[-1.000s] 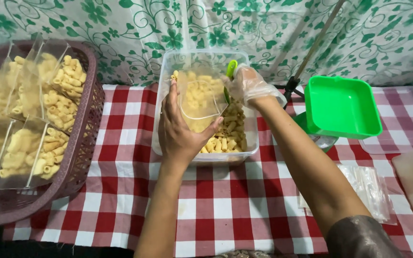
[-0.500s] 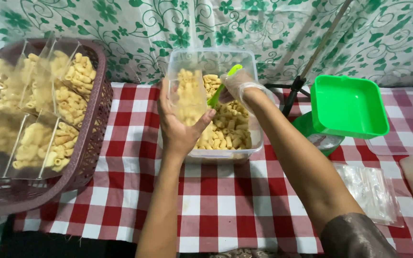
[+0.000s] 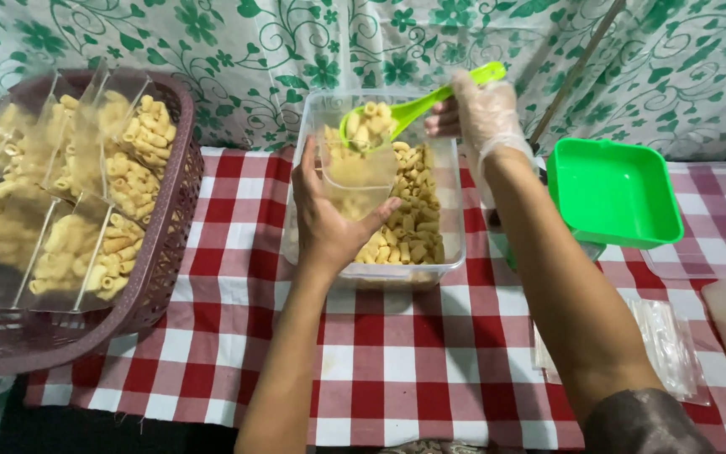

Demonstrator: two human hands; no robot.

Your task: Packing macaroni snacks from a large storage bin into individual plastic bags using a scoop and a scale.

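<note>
Red-checked tablecloth point(image 3: 430, 370), far edge: left hand point(image 3: 329, 223) grips small clear bag point(image 3: 361, 172) over clear snack tub point(image 3: 443, 181); gloved right hand point(image 3: 479, 113) closed around loaded green scoop point(image 3: 397, 113) above bag

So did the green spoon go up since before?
Yes. The green spoon has lifted out of the snacks in the clear tub and now sits loaded above the small bag.
</note>
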